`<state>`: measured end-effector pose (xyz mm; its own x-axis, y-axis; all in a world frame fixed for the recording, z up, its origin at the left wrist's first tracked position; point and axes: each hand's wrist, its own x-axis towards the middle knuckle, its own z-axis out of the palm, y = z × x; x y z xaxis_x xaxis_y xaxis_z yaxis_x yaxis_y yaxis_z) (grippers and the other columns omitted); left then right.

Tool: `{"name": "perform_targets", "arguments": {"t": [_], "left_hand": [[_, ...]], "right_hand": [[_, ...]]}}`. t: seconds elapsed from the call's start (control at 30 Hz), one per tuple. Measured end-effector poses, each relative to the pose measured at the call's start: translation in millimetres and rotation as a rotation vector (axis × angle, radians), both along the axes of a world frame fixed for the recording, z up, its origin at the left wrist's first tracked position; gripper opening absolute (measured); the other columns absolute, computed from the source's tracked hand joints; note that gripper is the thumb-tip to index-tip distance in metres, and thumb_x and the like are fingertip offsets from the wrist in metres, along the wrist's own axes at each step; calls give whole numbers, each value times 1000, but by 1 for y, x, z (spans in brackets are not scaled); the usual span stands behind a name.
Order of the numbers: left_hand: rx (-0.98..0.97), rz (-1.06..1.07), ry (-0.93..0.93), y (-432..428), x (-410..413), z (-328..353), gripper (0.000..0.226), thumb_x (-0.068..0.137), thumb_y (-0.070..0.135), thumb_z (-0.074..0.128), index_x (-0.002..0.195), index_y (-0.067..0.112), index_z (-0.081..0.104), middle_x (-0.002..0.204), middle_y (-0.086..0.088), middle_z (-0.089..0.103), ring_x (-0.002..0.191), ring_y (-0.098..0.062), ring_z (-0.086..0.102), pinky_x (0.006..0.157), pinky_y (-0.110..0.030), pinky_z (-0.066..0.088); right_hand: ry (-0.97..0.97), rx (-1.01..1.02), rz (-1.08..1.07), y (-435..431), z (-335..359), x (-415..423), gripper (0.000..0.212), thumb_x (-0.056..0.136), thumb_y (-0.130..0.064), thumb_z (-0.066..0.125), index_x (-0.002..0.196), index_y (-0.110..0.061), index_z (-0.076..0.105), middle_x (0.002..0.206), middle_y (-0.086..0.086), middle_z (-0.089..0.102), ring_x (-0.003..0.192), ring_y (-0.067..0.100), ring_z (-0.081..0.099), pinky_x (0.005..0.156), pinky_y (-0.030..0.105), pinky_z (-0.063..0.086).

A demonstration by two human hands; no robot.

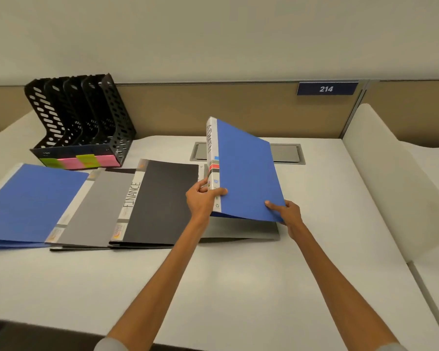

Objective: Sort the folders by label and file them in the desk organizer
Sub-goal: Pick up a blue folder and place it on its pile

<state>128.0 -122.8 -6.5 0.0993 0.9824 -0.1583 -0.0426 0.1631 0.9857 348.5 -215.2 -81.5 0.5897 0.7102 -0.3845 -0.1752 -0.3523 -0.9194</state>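
A blue folder (246, 171) with a white labelled spine is lifted and tilted above the desk. My left hand (203, 198) grips its spine near the bottom, and my right hand (285, 212) holds its lower right corner. Under it lies a grey folder (241, 230). To the left lie a black folder (160, 198) with a spine reading FINANCE, a grey folder (96, 209) and another blue folder (33, 198), overlapping in a row. The black slotted desk organizer (79, 117) stands at the back left, with green and pink sticky labels (81, 162) along its front.
A grey cable hatch (287, 153) is set into the white desk (213, 287) behind the lifted folder. A tan partition runs along the back with a blue sign (326, 88) reading 214. A white divider (395, 178) rises at the right.
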Motion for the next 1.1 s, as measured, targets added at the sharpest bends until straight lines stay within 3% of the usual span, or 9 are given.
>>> {"name": "perform_targets", "arguments": {"t": [0.07,0.13,0.23,0.37,0.5,0.7,0.93,1.0,1.1], "left_hand": [[-14,10,75,3,-12,-18,48,66,16,88,109,12,68,100,-2,74,81,-20,74,71,-39,62],[-4,-6,174,4,-20,-34,50,70,23,86,114,10,67,103,-3,74,81,-17,73,70,-35,61],[54,-68,410,2,-29,-52,45,78,38,79,114,16,65,105,0,73,80,-12,71,69,-29,59],[103,-178,594,-1,-39,-67,51,86,45,68,126,14,59,115,-4,68,96,-22,68,87,-44,57],[96,-218,729,-2,-45,-69,54,89,47,63,132,17,52,127,-9,51,117,-25,54,101,-52,45],[68,-288,519,-11,-57,-69,44,92,29,63,127,3,54,125,-12,63,107,-27,65,84,-35,57],[89,-302,495,-13,-76,-61,41,94,29,60,128,10,47,125,-7,62,105,-21,66,67,-21,54],[85,-311,471,-10,-87,-56,47,95,29,59,134,9,44,133,-8,57,112,-19,61,72,-23,54],[109,-303,490,-2,-112,-47,59,95,32,58,145,9,36,145,-10,46,130,-22,48,98,-37,49]], "right_hand": [[-28,-19,-25,1,-7,-9,55,74,-29,84,115,-3,59,117,9,64,94,22,63,71,29,53],[-48,-57,-47,-1,-15,-14,61,72,-29,85,119,-1,57,119,10,64,104,28,63,84,37,56],[-116,-143,-62,-8,-24,-22,64,72,-33,85,120,-3,55,120,11,63,106,29,62,90,43,55],[-284,-228,-42,-12,-28,-30,64,74,-44,80,118,-5,55,118,11,62,101,28,62,84,42,56],[-466,-355,34,-11,-28,-38,69,76,-55,73,119,-3,56,121,14,56,112,33,55,91,48,52],[-675,-490,80,-17,-25,-55,72,83,-54,65,135,-9,45,135,13,41,128,32,35,100,47,38],[-715,-328,79,-5,-5,-95,60,92,-45,58,141,-13,45,144,13,42,133,31,39,108,51,34],[-721,-271,72,1,3,-111,56,92,-44,58,138,-13,49,142,13,45,132,31,41,107,50,35],[-719,-203,45,8,13,-139,50,93,-42,59,133,-13,52,139,13,48,130,30,42,106,48,36]]}}
